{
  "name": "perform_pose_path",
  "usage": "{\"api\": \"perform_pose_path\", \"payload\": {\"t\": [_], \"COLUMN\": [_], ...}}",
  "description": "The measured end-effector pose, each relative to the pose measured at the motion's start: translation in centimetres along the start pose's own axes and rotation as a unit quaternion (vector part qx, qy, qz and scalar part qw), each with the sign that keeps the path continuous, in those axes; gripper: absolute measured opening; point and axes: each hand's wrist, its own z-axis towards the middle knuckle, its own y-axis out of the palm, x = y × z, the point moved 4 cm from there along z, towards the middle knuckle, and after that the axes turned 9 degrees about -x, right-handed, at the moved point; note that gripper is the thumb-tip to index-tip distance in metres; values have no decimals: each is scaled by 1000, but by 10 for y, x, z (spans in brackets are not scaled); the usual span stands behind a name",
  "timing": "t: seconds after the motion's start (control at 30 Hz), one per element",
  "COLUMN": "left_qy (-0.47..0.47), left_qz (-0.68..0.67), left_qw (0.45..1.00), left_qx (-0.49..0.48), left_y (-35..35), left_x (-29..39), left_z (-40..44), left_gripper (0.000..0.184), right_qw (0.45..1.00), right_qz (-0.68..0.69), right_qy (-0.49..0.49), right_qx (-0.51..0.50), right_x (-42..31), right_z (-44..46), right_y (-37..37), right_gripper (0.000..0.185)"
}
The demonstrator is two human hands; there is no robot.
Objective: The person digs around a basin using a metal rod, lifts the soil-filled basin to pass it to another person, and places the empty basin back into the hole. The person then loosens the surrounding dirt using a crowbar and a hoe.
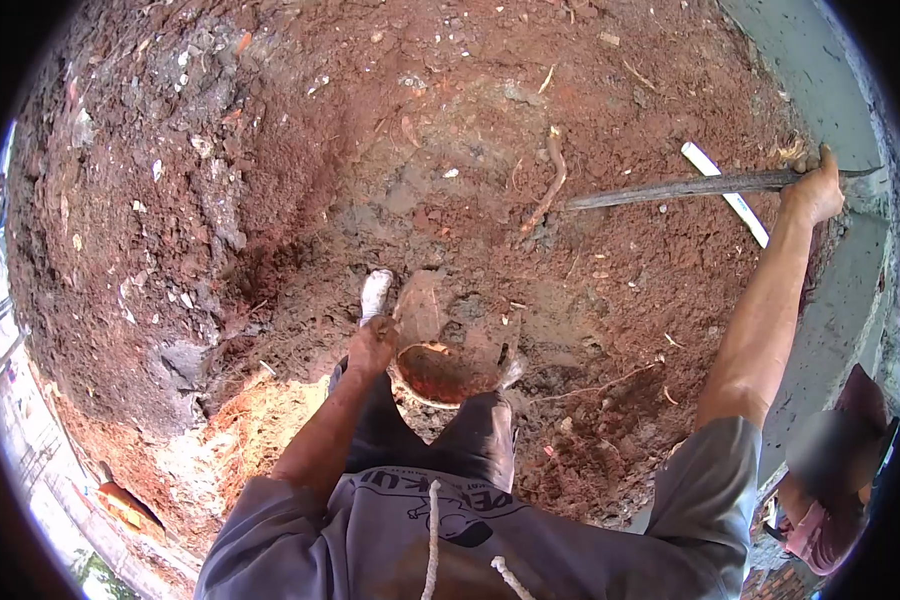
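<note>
My right hand (818, 190) is stretched far out to the right, with its fingers closed round one end of a long grey wooden stick (670, 190). The stick reaches left over the soil, and its thin far end lies close to a brown root (552, 185). It crosses above a white plastic pipe (740, 205). By my left leg, my left hand (373, 345) is closed with curled fingers; whatever may be in it is hidden. Just beyond that hand shows a whitish shoe (376, 290). Between my legs sits a round basin (425, 398) with reddish soil in it.
Rough red-brown soil (610, 330) with stones and roots surrounds me. A grey concrete ledge (820, 350) runs down the right side. Another person (840, 480) is at the lower right. A flat, soil-coloured piece (422, 305) lies beyond the basin.
</note>
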Motion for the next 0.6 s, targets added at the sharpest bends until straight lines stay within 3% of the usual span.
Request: {"api": "perform_pose_path", "payload": {"t": [0.1,0.2,0.27,0.3,0.37,0.47,0.6], "left_qy": [95,242,239,224,191,120,195], "left_qz": [13,156,261,289,388,492,482], "left_qw": [994,933,881,861,785,732,710], "left_qx": [49,216,315,354,444,457,474], "left_y": [-36,-125,-189,-220,-272,-324,-327], "left_x": [50,150,200,216,216,172,163], "left_z": [28,42,40,38,46,74,85], "left_gripper": [28,27,38,43,48,59,60], "right_qw": [998,990,973,981,985,977,954], "right_qz": [-64,-135,-217,-174,-137,-192,-296], "right_qy": [2,39,73,83,101,94,46], "right_qx": [19,23,21,30,39,14,-27], "right_x": [23,48,74,85,110,130,143], "right_z": [31,66,99,111,139,173,189], "right_y": [-10,-19,-23,-19,-17,-18,-13], "right_gripper": [17,27,29,29,30,31,32]}}
